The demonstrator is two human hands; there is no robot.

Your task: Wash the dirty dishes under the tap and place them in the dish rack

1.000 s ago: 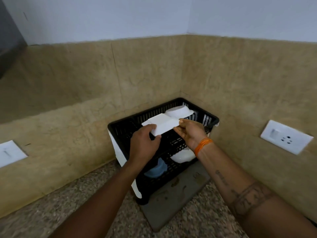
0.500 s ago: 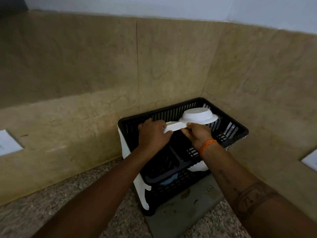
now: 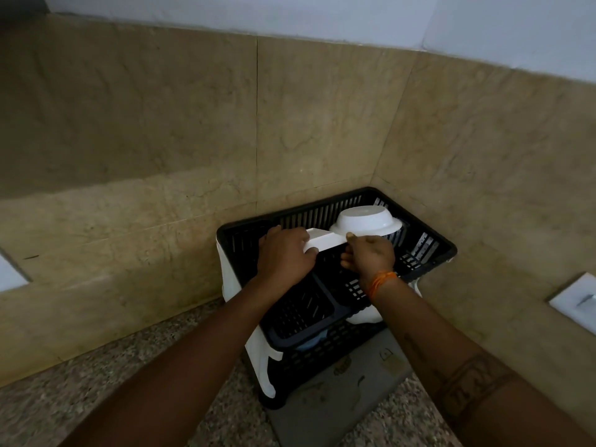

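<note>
Over rack (image 3: pixel 335 304), plate (image 3: pixel 325 243) lower now.

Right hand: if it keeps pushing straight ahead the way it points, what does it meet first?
Probably the upturned white bowl in the rack, just beyond the right hand; depth is unclear.

text: none legible | marks on grey mat (image 3: pixel 335 411) at 6 o'clock: too blurred to read
</note>
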